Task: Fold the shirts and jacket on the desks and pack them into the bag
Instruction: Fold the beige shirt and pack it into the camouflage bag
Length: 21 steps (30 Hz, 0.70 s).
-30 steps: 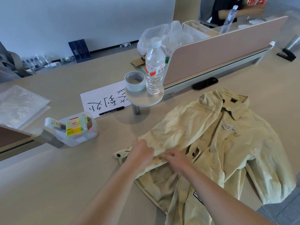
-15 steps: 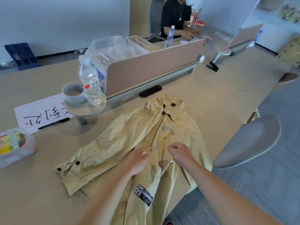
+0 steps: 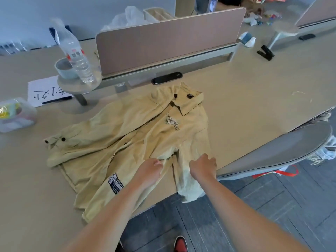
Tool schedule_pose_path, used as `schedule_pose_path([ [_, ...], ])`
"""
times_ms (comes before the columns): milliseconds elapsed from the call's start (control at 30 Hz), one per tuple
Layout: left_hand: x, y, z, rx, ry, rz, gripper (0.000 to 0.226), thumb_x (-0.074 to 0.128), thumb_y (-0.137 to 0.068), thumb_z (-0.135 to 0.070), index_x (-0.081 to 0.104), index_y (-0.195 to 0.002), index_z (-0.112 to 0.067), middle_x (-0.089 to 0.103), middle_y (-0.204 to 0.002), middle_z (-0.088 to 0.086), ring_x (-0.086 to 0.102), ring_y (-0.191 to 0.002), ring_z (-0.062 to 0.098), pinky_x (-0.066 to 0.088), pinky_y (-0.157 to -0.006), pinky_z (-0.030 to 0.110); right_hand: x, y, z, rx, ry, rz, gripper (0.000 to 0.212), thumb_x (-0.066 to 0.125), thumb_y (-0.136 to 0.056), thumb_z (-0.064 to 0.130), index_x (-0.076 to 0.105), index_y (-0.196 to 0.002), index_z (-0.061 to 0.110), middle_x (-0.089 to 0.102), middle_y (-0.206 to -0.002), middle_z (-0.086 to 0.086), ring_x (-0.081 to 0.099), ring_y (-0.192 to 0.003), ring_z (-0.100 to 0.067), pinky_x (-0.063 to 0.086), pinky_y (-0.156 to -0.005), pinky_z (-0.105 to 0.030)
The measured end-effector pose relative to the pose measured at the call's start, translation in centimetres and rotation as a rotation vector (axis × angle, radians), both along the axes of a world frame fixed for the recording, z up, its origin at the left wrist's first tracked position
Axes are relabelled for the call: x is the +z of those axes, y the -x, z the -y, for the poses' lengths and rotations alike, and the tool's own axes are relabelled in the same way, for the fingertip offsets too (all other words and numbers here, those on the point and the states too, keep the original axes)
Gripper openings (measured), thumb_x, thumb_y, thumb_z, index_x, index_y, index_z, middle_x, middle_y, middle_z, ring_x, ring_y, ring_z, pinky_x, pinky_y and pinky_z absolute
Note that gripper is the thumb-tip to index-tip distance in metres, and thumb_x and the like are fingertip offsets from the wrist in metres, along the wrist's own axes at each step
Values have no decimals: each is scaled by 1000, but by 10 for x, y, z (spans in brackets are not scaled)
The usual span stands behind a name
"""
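Both hands are shifted from frame left to the right side of the beige jacket [image 3: 138, 135].
It is spread mid-frame on the desk [image 3: 245, 106], collar upward; the sleeve [image 3: 189, 188] draped over the near edge is judged next for folding. Cloth beside it is pinched by the left hand [image 3: 151, 171] and right hand [image 3: 203, 168].

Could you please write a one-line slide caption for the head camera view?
Left hand and right hand grip the lower front of a yellow collared shirt spread on the desk.
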<state>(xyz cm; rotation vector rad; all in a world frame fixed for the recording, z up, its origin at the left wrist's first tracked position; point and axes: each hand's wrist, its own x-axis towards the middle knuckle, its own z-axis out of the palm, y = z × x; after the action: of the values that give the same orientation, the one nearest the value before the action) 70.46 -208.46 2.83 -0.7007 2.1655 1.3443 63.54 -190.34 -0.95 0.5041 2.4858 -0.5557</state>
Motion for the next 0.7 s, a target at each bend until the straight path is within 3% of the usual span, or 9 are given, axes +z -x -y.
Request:
schedule_pose_path([
  [33,1,-4,-10,1,-5,-5,12,40,-92,-17,52,-89,-19,56,-85,7,51,-73,18,36,-61,31,-6,2,-7,22,-22,22,46,43,-93,26,41,-134,6,34,-143,-24,40,-123,-35,46,-94,-41],
  [133,-4,-14,-29,26,6,-4,19,38,-94,-23,48,-79,-18,52,-78,6,50,-68,16,39,-59,31,-16,11,-18,83,-47,83,44,42,-93,30,46,-128,3,51,-128,-23,43,-118,-34,43,-86,-37],
  [300,-22,-19,-42,22,69,-5,25,39,-93,-29,58,-95,-13,56,-80,6,54,-66,17,43,-60,31,-23,17,-19,163,42,147,23,44,-87,27,59,-88,9,65,-96,-10,60,-96,-31,45,-80,-34],
  [367,-27,-20,-50,49,37,6,24,42,-94,-23,58,-95,-6,55,-79,6,53,-67,18,42,-60,31,-22,11,-17,211,85,153,21,45,-87,26,53,-75,11,61,-82,-5,59,-79,-27,42,-67,-32],
  [467,-33,-24,-61,57,35,26,13,45,-94,-18,57,-89,-13,57,-81,5,54,-72,20,46,-63,31,-19,-3,-14,323,213,159,25,46,-87,16,39,-63,11,42,-64,-2,41,-59,-21,28,-52,-30],
  [533,-39,-26,-67,68,11,41,10,47,-93,-19,56,-89,-15,59,-85,6,56,-75,21,50,-68,33,-13,-7,-17,361,261,118,28,45,-86,9,35,-61,12,37,-61,-1,35,-55,-19,26,-51,-31],
  [633,-39,-32,-75,61,-31,74,18,46,-92,-16,59,-89,-5,65,-89,11,60,-69,17,44,-63,28,5,-5,-15,162,503,10,24,50,-85,12,38,-64,12,29,-61,-5,27,-58,-18,23,-58,-35],
  [700,-37,-36,-78,92,-61,54,23,47,-94,-22,64,-96,-6,71,-98,12,68,-78,18,49,-68,32,20,-2,-9,70,638,1,16,52,-83,12,45,-69,8,33,-68,-7,31,-65,-20,26,-61,-36],
])
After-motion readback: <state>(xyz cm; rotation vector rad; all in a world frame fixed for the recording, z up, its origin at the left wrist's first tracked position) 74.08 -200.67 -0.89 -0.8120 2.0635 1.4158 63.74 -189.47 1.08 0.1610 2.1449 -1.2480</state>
